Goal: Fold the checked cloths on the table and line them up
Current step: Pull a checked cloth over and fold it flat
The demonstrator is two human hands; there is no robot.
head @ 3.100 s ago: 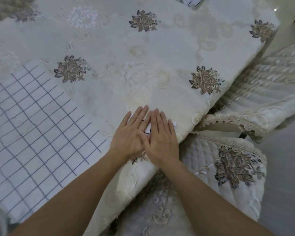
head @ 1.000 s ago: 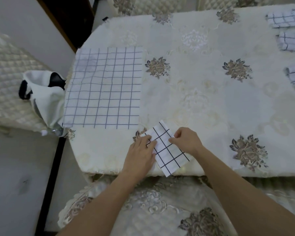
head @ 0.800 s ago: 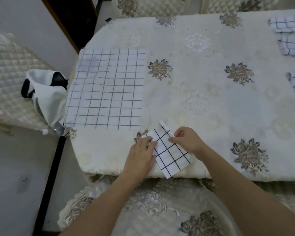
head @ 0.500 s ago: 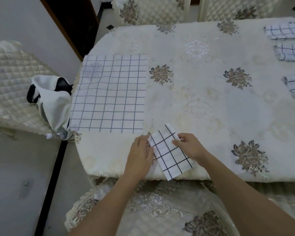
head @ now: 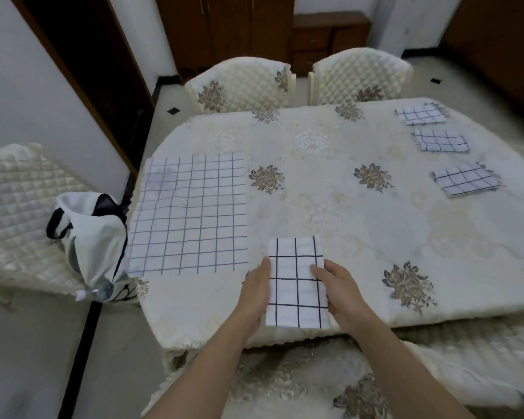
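A small folded checked cloth lies square to the near edge of the table. My left hand holds its left edge and my right hand holds its right edge, thumb on top. A large unfolded checked cloth lies flat on the table's left side, just left of the folded one. Three folded checked cloths run down the far right: one at the back, one in the middle, and one nearest me.
Two quilted chairs stand at the far side of the table, and another chair seat is right below my arms. On the left chair sits a white bag with black handles, with a plastic bottle under it.
The folded cloth was turned from a slanted lie to straight with the table edge and moved a little right. My head has lifted, showing more of the room and the row of folded cloths.
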